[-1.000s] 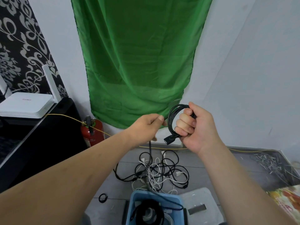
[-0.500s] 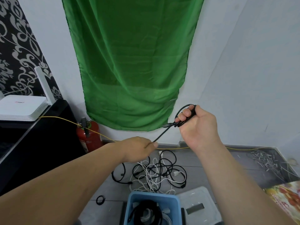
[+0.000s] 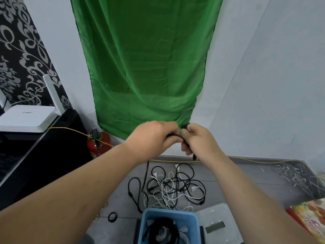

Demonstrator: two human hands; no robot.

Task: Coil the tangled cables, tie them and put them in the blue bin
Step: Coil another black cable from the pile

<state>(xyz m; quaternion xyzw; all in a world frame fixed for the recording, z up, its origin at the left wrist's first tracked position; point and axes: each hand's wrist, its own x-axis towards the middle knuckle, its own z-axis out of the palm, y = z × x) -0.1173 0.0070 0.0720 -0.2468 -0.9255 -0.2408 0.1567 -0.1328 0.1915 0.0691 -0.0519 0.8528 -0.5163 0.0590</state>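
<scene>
My left hand (image 3: 153, 136) and my right hand (image 3: 198, 140) meet in front of the green cloth, both gripping a black cable (image 3: 175, 135). A short stretch of it shows between the hands, its plug end pokes out under my right hand, and a strand hangs down toward the floor. Most of its coil is hidden in my fingers. Below lies a tangle of black and white cables (image 3: 173, 186) on the grey floor. The blue bin (image 3: 194, 224) stands at the bottom centre with coiled cables inside.
A black cabinet (image 3: 40, 155) carrying a white router (image 3: 26, 118) is at the left, a red fire extinguisher (image 3: 98, 143) beside it. A yellow wire (image 3: 255, 158) runs along the wall. A clear lid (image 3: 216, 219), a small black tie (image 3: 112, 216) and a colourful box (image 3: 311, 213) lie near the bin.
My left hand rose from low over the tangle to meet my right hand. The open loop held in my right hand is now bunched between both hands.
</scene>
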